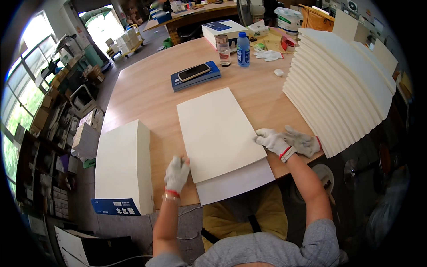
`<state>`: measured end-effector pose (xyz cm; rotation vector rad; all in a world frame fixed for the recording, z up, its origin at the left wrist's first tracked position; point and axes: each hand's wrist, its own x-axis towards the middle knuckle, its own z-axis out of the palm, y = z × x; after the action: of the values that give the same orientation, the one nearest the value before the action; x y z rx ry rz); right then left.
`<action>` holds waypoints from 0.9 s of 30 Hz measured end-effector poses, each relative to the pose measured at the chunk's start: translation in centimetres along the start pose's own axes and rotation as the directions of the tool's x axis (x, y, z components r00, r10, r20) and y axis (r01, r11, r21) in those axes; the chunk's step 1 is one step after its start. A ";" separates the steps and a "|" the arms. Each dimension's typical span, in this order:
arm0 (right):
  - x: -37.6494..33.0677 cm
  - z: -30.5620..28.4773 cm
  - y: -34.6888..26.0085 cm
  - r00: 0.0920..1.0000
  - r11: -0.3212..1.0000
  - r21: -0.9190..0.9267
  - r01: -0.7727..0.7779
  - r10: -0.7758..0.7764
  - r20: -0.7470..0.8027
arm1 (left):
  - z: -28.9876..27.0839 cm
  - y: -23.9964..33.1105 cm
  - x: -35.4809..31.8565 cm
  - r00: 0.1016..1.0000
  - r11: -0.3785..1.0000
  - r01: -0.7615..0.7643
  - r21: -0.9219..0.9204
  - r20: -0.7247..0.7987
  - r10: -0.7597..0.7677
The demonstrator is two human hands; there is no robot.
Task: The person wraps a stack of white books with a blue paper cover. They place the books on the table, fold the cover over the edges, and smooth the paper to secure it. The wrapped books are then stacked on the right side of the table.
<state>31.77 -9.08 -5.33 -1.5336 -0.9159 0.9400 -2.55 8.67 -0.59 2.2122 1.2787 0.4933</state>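
A large cream sheet [220, 133], or a thin stack of them, lies on the wooden table in front of me. A whiter sheet [235, 183] sticks out below its near edge and overhangs the table. My right hand [273, 140], in a white glove, pinches the cream sheet's right edge. Just off the lower left edge is my gloved left hand [177, 174], its curled fingers blurred by motion. Beside my right wrist lies a loose greyish glove [303, 141]. To my left stands a tall cream stack [118, 162] with a blue printed panel [114, 207] at its near end.
A tall fanned pile of cream sheets [342, 84] fills the table's right side. Farther back are a phone [194, 72] on a blue box [195, 82], a glass bottle [223, 51], a blue bottle [243, 50], white gloves [269, 55] and a white box [229, 31].
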 end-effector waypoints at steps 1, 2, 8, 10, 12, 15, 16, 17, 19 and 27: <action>0.1 -0.1 0.3 0.999 0.993 -0.116 0.030 -0.032 -0.015 | 0.1 -0.4 -2.1 0.999 0.999 -0.027 -0.021 0.025 0.027; 0.1 -0.5 0.4 0.997 0.970 -0.236 0.052 -0.062 -0.036 | 0.2 -0.6 -4.2 0.997 0.997 -0.060 -0.048 0.055 0.062; -0.4 -0.8 -3.3 0.995 0.891 -0.446 -0.082 0.100 0.017 | 1.7 -0.6 -10.0 0.983 0.972 -0.179 -0.154 -0.061 0.172; -0.4 -0.7 -2.7 0.998 0.907 -0.417 -0.064 0.070 0.000 | 2.0 -0.8 -9.9 0.990 0.969 -0.135 -0.206 -0.058 0.125; -0.7 -0.4 -2.0 0.999 0.920 -0.390 -0.032 0.018 -0.039 | 2.2 -1.0 -9.9 0.986 0.970 -0.160 -0.182 -0.070 0.149; -0.7 -0.3 -2.2 0.998 0.899 -0.435 -0.054 0.041 -0.039 | 2.4 -1.2 -10.0 0.983 0.971 -0.175 -0.161 -0.086 0.163; -0.7 -0.3 -2.5 0.998 0.886 -0.460 -0.063 0.050 -0.041 | 2.4 -1.2 -10.0 0.982 0.972 -0.176 -0.156 -0.090 0.163; -0.8 -0.3 -2.8 0.997 0.872 -0.484 -0.073 0.059 -0.043 | 2.5 -1.4 -10.0 0.980 0.971 -0.189 -0.149 -0.091 0.177; -0.9 0.0 -3.9 0.995 0.825 -0.556 -0.099 0.084 -0.053 | 2.4 -1.8 -10.0 0.975 0.969 -0.212 -0.126 -0.097 0.201; -5.5 1.9 -5.0 0.876 0.713 -0.526 0.463 -0.457 0.151 | -1.2 4.5 -9.0 0.801 0.790 -0.597 0.136 0.053 0.596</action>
<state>27.52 -12.67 -0.08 -1.6400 -1.5908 0.3176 -4.50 -0.72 2.68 2.7356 0.5850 0.6351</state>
